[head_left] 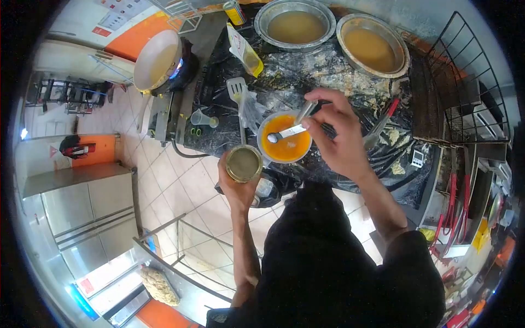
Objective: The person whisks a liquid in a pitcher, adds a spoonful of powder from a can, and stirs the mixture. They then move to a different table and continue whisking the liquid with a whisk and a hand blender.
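A bowl [264,154] of orange liquid, like beaten egg, sits on the dark worktop in front of me. Over it, my right hand [342,128] pinches a metal measuring spoon [292,130] with white powder in its tip; another shiny metal piece sticks up between the same fingers. My left hand [236,188] is wrapped round a round jar [244,164], held upright just nearer to me than the bowl, its top showing a greyish-brown surface. Beside the bowl lie a slotted turner [237,89] and a crumpled clear plastic bag [251,112].
A pan [158,60] stands over a lit burner at the left. Two metal basins [262,37] of brownish liquid are at the back. An oil pouch [252,64], a small clear cup [200,118], red-handled tongs [383,123], a timer [417,158] and a wire rack [465,65] surround the worktop.
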Tool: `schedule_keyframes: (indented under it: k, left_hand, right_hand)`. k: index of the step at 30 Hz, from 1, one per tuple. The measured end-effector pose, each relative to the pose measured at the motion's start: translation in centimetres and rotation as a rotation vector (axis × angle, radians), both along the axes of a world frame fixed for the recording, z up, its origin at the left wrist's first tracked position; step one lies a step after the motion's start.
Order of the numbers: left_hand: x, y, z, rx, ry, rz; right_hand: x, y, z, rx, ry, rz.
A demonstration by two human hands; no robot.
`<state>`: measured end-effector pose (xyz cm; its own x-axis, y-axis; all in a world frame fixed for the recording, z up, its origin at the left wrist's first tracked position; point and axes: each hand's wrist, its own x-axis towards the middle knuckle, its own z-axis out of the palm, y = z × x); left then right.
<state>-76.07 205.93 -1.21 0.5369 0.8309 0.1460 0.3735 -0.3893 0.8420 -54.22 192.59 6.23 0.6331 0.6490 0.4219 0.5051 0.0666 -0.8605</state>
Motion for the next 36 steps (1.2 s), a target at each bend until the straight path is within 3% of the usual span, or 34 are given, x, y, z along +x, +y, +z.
schedule_keyframes:
  k: [2, 9, 12, 14, 20, 21, 22, 24, 26, 27, 31, 33, 36]
  left_hand:
    - [-0.1, 0.2, -0.1, -0.009, -0.005, 0.008]
    - [-0.8, 0.1, -0.6, 0.020, -0.015, 0.026]
    - [-0.8, 0.2, -0.8, 0.010, 0.003, 0.022]
    - [-0.6, 0.3, -0.8, 0.002, -0.006, 0.017]
    - [2.3, 0.3, 1.0, 0.004, -0.030, -0.101]
    - [3.0, 0.4, 1.4, 0.017, -0.007, -0.128]
    - [3.9, 0.5, 2.0, 0.030, 0.014, -0.157]
    - [6.3, 1.0, 2.7, 0.062, 0.000, -0.178]
    - [9.4, 2.5, 2.5, 0.096, -0.172, -0.278]
    - [10.6, 3.2, 2.4, 0.155, -0.118, -0.286]
    - [17.2, 7.2, -1.7, -0.034, -0.207, -0.255]
    - [19.7, 9.1, -4.3, -0.120, -0.157, -0.252]
    - [23.2, 11.0, -9.2, -0.176, -0.231, -0.235]
  right_hand:
    - [0.2, 0.0, -1.0, -0.129, -0.393, -0.019]
    - [0.7, -0.1, -2.6, -0.174, -0.344, -0.047]
    - [0.9, 0.1, -2.9, -0.124, -0.153, -0.043]
    - [0.8, 0.3, -2.5, 0.018, 0.128, 0.010]
    - [-0.6, 1.5, 0.3, 0.085, 0.094, 0.116]
    - [-0.4, 1.9, 0.5, 0.105, -0.072, 0.161]
    - [-0.2, 2.4, 0.7, 0.107, -0.078, 0.158]
    - [0.1, 3.2, 1.0, 0.118, -0.137, 0.101]
    - [2.0, 4.0, 1.0, 0.144, -0.157, 0.045]
    - [3.5, 4.3, 1.1, 0.155, -0.219, -0.071]
    - [9.5, 6.1, 0.8, 0.202, -0.300, -0.327]
    - [12.8, 7.5, -0.8, 0.299, 0.051, -0.343]
    - [17.1, 10.2, -2.8, 0.225, 0.181, -0.298]
